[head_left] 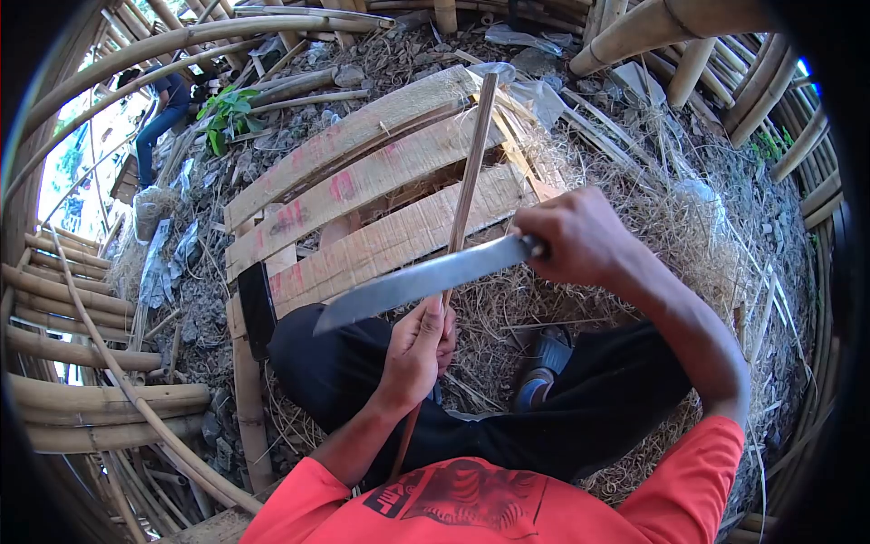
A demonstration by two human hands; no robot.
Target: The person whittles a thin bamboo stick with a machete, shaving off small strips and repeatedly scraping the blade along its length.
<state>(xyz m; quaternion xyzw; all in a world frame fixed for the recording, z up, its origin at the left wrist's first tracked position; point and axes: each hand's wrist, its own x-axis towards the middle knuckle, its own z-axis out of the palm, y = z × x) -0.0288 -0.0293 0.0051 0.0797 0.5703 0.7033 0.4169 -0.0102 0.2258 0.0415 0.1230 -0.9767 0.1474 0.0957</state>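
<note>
My right hand (580,238) is closed around the dark handle of a large knife (421,283), whose broad blade points left and lies across a thin bamboo strip (470,172). The strip stands at a slant, its upper end over the wooden slats and its lower end against my lap. Below the blade, my left hand (420,349) wraps round the strip, thumb pointing up along it. Both hands are over my crossed legs.
A slatted wooden pallet (362,186) with red marks lies in front of me. A black flat object (255,310) leans at its left corner. Shavings (625,218) cover the ground to the right. Bamboo poles (109,403) surround the spot. Another person (163,113) is at the upper left.
</note>
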